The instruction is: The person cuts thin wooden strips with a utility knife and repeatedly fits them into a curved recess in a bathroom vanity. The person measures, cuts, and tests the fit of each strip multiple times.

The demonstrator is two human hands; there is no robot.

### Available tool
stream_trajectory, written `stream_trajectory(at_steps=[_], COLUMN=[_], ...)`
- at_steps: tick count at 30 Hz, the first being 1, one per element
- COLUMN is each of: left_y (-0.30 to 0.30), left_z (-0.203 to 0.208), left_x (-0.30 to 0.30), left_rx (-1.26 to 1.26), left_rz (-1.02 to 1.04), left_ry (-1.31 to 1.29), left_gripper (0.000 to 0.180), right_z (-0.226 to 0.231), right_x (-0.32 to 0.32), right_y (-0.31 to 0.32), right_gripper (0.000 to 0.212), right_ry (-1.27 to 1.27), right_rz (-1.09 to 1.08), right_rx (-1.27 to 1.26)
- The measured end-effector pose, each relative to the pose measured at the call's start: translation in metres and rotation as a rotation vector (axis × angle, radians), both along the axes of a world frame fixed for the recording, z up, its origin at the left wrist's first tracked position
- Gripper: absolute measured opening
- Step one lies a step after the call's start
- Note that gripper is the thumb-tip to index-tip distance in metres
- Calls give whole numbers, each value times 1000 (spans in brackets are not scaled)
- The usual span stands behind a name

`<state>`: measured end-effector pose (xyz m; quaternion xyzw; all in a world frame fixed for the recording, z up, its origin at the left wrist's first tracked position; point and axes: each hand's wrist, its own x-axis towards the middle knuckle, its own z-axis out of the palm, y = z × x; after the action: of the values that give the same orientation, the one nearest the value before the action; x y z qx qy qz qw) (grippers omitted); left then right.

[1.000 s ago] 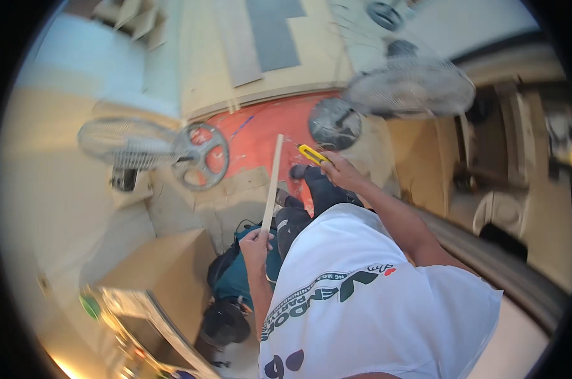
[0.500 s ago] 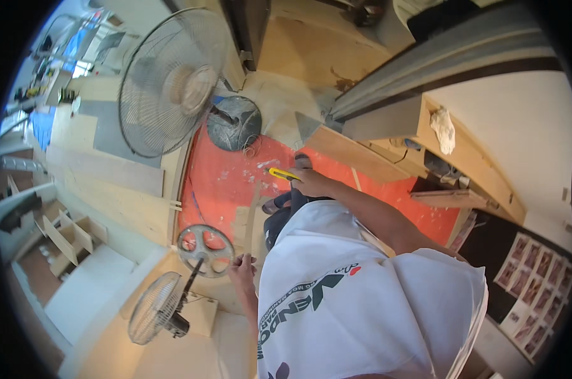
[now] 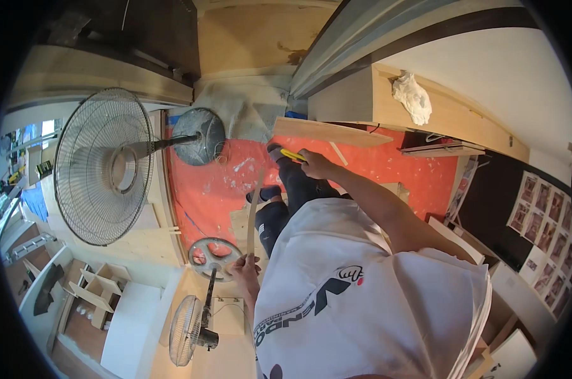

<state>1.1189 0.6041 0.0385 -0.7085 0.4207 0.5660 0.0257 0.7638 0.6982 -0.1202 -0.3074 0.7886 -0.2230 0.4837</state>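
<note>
In my right hand (image 3: 316,165) is a yellow utility knife (image 3: 293,155), with the fingers closed round its handle. It points up and left, over my right foot (image 3: 276,152). Whether its blade is out is too small to tell. My left hand (image 3: 245,273) pinches the lower end of a long, thin, pale strip (image 3: 254,218). The strip stands out away from me, past my left foot (image 3: 265,193), above the red floor (image 3: 229,183). Knife and strip are apart.
A large standing fan (image 3: 106,165) with a round dusty base (image 3: 199,136) is at left. A smaller fan (image 3: 186,330) stands beside my left hand. Ahead lies a wooden panel (image 3: 330,133); a wooden cabinet (image 3: 343,101) holding a crumpled white bag (image 3: 412,98) is at right.
My view has turned, so the large fan sits further left and lower. The strip now shows clearly in my left hand. My right hand keeps the knife, now tilted more steeply.
</note>
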Motion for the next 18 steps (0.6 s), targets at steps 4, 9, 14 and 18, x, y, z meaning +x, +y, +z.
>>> stream_trajectory(at_steps=[4, 9, 14, 18], left_y=[2, -17, -45, -59], left_z=[-3, -2, -13, -28], left_x=[-20, -42, -50, -42], left_rx=[22, 32, -8, 16], left_rz=[-20, -106, -189, -231], left_ry=[4, -34, -73, -78], left_gripper=[23, 25, 25, 25], right_z=[-13, -31, -34, -28], right_x=[-22, -33, -32, -37], right_y=[20, 52, 64, 61], right_gripper=[36, 32, 33, 29], right_ry=[-10, -8, 4, 30], right_rz=[-86, -144, -258, -227], right_rx=[133, 235, 262, 266])
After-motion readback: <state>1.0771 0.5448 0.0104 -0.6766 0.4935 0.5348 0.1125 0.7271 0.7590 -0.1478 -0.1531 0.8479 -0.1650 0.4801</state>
